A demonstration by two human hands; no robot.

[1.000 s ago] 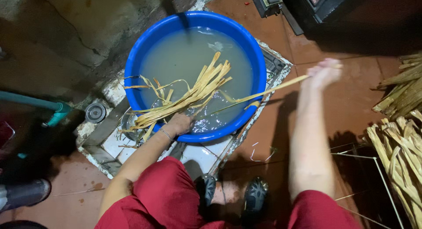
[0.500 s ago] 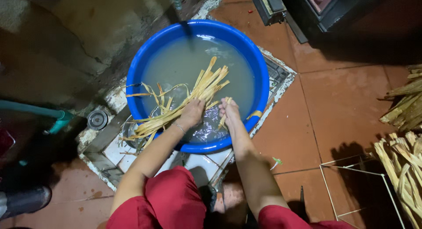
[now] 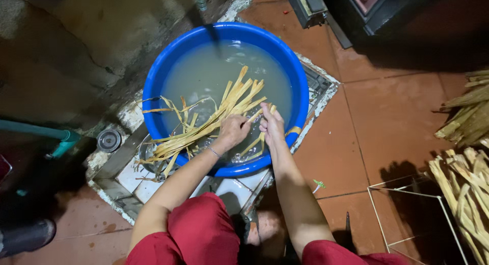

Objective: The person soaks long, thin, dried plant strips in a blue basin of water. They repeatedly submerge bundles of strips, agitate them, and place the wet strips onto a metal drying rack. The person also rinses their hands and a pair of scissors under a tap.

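Note:
A round blue basin (image 3: 300,87) full of cloudy water sits on a low tiled ledge. A bundle of long pale yellow leaf strips (image 3: 226,104) lies across it, with the ends hanging over the left rim. My left hand (image 3: 233,131) grips the bundle near its middle, just above the water. Close beside it, my right hand (image 3: 271,126) holds a few more strips at the basin's near right side. Both forearms reach in from below over my red trousers.
Heaps of dry yellow strips (image 3: 466,168) lie on the red tile floor at the right, by a white wire frame (image 3: 407,214). A teal pipe (image 3: 46,135) and a round metal drain (image 3: 108,140) are on the left. Dark furniture (image 3: 367,10) stands beyond the basin.
My right hand came in from the right with a strip and now rests beside my left hand at the bundle. The left hand shifted slightly along the strips.

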